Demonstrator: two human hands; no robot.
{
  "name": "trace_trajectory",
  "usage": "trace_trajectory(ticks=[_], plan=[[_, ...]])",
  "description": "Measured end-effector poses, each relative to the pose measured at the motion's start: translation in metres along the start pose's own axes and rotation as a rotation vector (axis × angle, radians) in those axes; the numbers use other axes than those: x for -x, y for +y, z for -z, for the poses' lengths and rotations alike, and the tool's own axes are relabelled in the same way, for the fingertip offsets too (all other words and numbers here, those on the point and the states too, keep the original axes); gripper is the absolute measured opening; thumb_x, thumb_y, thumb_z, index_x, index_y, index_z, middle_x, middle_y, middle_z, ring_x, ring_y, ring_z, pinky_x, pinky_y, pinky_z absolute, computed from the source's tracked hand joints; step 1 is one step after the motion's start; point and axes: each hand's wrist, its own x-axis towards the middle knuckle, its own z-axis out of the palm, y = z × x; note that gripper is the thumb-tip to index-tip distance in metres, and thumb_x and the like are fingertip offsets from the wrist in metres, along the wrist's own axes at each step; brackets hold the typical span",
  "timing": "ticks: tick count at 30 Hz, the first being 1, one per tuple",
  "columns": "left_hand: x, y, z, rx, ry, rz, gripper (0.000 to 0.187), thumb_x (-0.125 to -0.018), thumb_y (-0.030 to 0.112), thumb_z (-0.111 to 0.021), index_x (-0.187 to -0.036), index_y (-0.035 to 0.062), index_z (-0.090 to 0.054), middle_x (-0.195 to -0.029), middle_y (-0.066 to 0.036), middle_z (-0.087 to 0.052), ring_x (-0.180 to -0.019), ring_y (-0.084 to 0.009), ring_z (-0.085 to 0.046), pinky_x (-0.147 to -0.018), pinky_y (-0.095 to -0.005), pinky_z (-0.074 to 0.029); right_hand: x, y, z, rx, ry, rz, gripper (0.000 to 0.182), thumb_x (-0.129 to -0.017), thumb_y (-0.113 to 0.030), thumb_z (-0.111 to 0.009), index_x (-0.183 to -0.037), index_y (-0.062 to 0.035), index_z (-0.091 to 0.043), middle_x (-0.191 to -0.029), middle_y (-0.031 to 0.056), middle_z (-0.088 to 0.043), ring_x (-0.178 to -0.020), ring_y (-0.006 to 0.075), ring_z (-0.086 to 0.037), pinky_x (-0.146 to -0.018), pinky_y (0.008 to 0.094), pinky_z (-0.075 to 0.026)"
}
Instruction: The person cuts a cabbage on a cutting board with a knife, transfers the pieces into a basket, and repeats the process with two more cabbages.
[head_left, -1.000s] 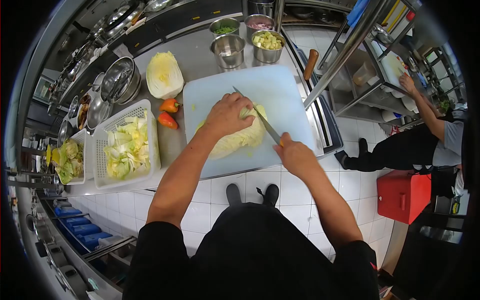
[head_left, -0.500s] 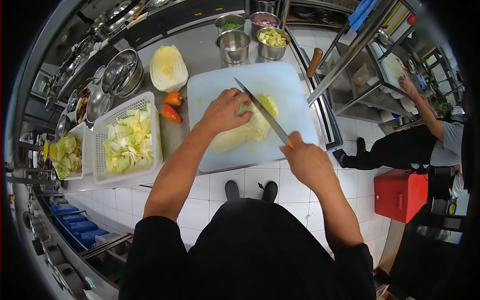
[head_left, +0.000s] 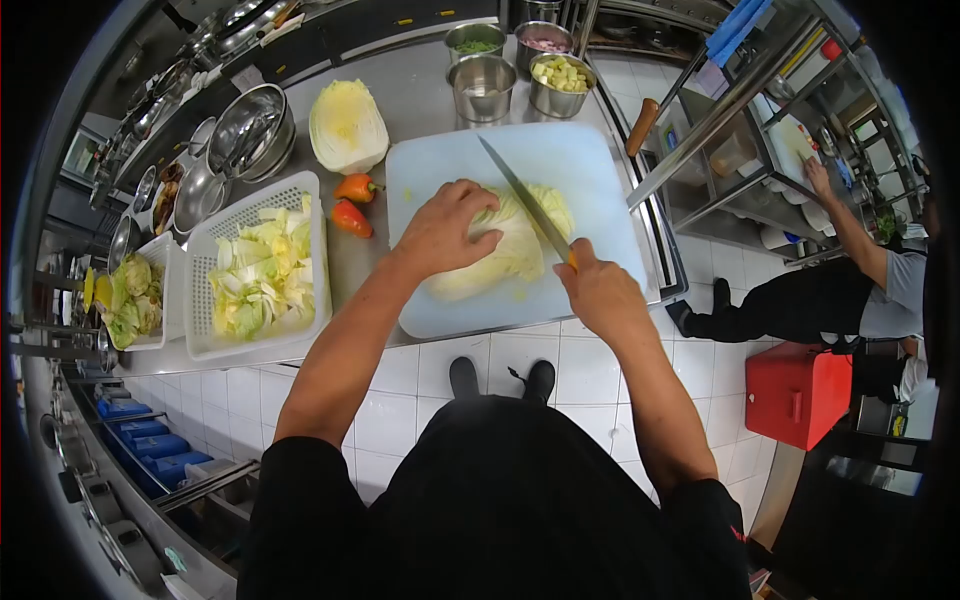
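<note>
A pale green napa cabbage piece (head_left: 507, 257) lies on the light blue cutting board (head_left: 610, 200). My left hand (head_left: 447, 228) holds it down from the left, fingers bent over its top and thumb toward the blade. In my right hand (head_left: 604, 300) is a long kitchen knife (head_left: 527, 198), gripped by its yellow-orange handle. Its blade slants up and left across the cabbage, tip pointing to the board's far edge. Part of the cabbage shows to the right of the blade.
Left of the board are two orange peppers (head_left: 352, 218), a cut cabbage half (head_left: 347, 130) and a white basket (head_left: 322, 262) of chopped leaves. Metal containers (head_left: 482, 100) stand behind it. A brown wooden handle (head_left: 642, 127) juts up at right. Another person (head_left: 880, 290) works at the far right.
The knife and my right hand have shifted slightly away from me, and more cabbage shows right of the blade. My left hand stays on the cabbage. The view has shifted a little.
</note>
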Motion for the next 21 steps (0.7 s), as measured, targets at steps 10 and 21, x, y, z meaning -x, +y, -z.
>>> trace_trajectory(ticks=[10, 21], plan=[[-0.003, -0.001, -0.002, 0.007, -0.033, 0.056, 0.030, -0.080, 0.027, -0.076, -0.103, 0.0140, -0.064, -0.111, -0.007, -0.061, -0.110, -0.0311, -0.059, -0.092, -0.0422, -0.051, 0.071, -0.030, 0.051, 0.053, -0.194, -0.087, 0.033, -0.101, -0.031, -0.058, -0.107, -0.0007, -0.048, -0.069, 0.0256, -0.065, -0.068, 0.0467, -0.067, -0.061, 0.0553, -0.051], [0.035, -0.011, -0.012, 0.084, 0.228, 0.014, 0.047, -0.079, 0.030, -0.079, -0.119, 0.0096, -0.063, -0.122, -0.015, -0.058, -0.114, -0.0359, -0.057, -0.101, -0.0445, -0.046, -0.007, -0.010, -0.031, -0.095, -0.033, -0.055, 0.032, -0.102, -0.033, -0.055, -0.113, -0.0043, -0.047, -0.080, 0.0291, -0.068, -0.078, 0.0493, -0.068, -0.070, 0.0579, -0.053]])
